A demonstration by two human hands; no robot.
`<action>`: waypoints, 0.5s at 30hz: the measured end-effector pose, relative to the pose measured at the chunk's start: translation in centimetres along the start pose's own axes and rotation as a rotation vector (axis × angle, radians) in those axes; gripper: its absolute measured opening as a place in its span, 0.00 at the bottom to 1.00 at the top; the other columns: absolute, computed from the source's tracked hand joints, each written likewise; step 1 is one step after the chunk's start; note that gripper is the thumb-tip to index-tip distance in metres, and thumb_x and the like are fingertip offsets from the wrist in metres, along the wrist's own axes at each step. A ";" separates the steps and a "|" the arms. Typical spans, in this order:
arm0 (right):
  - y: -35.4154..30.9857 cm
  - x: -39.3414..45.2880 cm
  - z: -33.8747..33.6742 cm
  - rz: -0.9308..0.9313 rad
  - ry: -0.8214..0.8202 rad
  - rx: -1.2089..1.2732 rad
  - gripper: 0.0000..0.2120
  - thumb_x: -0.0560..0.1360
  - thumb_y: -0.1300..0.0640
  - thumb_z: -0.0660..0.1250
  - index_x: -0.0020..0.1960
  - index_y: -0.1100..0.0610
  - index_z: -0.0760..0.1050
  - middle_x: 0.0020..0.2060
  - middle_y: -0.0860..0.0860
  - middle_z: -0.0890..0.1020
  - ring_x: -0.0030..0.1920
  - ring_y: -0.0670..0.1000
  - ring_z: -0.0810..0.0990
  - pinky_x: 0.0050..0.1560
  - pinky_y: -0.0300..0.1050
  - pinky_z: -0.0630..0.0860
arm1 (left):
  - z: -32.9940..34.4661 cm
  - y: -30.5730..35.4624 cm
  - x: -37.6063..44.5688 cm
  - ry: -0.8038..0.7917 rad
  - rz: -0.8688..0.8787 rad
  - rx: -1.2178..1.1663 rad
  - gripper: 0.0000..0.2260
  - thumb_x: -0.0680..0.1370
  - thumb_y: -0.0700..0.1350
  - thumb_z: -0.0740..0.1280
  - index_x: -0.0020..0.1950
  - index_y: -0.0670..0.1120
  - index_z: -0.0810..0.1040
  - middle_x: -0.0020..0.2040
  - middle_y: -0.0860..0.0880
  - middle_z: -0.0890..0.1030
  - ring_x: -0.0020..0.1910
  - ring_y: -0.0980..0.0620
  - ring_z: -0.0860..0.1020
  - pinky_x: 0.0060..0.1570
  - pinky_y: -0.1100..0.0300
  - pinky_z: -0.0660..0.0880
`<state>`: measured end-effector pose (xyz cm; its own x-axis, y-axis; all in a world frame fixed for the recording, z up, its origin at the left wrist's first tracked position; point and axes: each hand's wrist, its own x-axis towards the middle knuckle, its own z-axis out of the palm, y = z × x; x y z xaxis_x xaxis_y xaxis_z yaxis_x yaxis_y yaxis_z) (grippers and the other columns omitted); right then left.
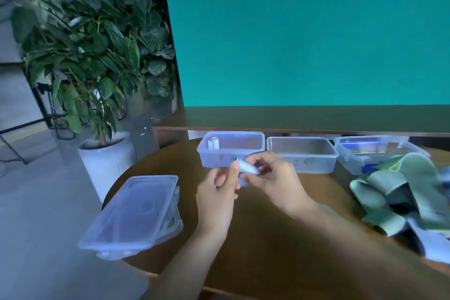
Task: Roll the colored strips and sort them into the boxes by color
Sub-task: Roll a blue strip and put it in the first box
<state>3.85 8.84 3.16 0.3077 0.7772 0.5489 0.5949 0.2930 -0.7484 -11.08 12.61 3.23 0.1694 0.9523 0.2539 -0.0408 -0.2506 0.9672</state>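
Progress looks early, judging by how little sits in the boxes. Both hands meet at the centre of the frame over the round wooden table [255,238]: the left hand [219,192] and the right hand [272,175] each have fingers curled round a white strip [248,168] that is wound into a short roll, pinched between them just in front of the left clear box [231,151]. That box, at centre, already holds what seems to be one or two white rolls [213,143] standing in its far left corner, so the white roll in hand would belong there. The middle clear box [303,154] appears to hold nothing. The right clear box [370,151], toward the right edge, shows something blue inside, though blur keeps me from telling whether it is a rolled strip. A loose pile of unrolled strips [404,190], mostly green with some pale ones, lies at the right edge of the frame, so most of the rolling and sorting is left. Stacked clear lids [136,212] rest at the lower left, overhanging the table's edge.
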 end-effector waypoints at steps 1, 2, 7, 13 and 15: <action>0.4 -1.2 0.1 -0.055 0.012 -0.052 0.12 0.70 0.62 0.79 0.50 0.52 0.81 0.46 0.43 0.81 0.45 0.45 0.79 0.47 0.34 0.73 | -0.1 -0.5 -0.6 -0.006 -0.049 -0.037 0.12 0.78 0.58 0.69 0.45 0.50 0.82 0.37 0.52 0.85 0.37 0.56 0.83 0.40 0.59 0.79; 0.9 -2.2 0.1 -0.118 0.015 -0.119 0.13 0.70 0.63 0.79 0.50 0.52 0.81 0.46 0.43 0.81 0.46 0.44 0.79 0.48 0.31 0.72 | -0.2 -1.0 -1.1 -0.020 -0.100 -0.079 0.13 0.78 0.59 0.69 0.47 0.50 0.82 0.39 0.52 0.86 0.39 0.54 0.84 0.40 0.58 0.80; 3.7 -5.5 0.5 -0.257 -0.105 -0.307 0.15 0.72 0.60 0.78 0.56 0.54 0.79 0.49 0.45 0.78 0.51 0.42 0.77 0.56 0.36 0.73 | -1.6 -4.1 -1.3 -0.223 -0.263 -0.230 0.10 0.76 0.47 0.74 0.54 0.43 0.83 0.50 0.41 0.85 0.48 0.45 0.85 0.49 0.55 0.82; 4.8 -4.3 0.7 -0.195 -0.172 -0.307 0.23 0.70 0.55 0.81 0.62 0.53 0.80 0.50 0.46 0.76 0.49 0.39 0.76 0.56 0.29 0.69 | -2.5 -5.6 0.8 -0.300 -0.037 -0.105 0.09 0.75 0.36 0.75 0.53 0.44 0.85 0.50 0.46 0.86 0.53 0.48 0.84 0.56 0.55 0.80; 5.0 -3.9 0.5 -0.146 -0.157 -0.298 0.22 0.71 0.50 0.80 0.63 0.51 0.80 0.51 0.45 0.78 0.50 0.39 0.77 0.56 0.28 0.69 | -2.7 -5.6 1.6 -0.315 0.050 -0.013 0.09 0.74 0.36 0.75 0.52 0.46 0.84 0.50 0.49 0.86 0.53 0.51 0.83 0.58 0.57 0.78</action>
<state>5.23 7.54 -2.93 0.0999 0.8218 0.5609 0.8212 0.2502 -0.5128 -13.24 15.99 -1.80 0.4634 0.8375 0.2895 -0.0694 -0.2914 0.9541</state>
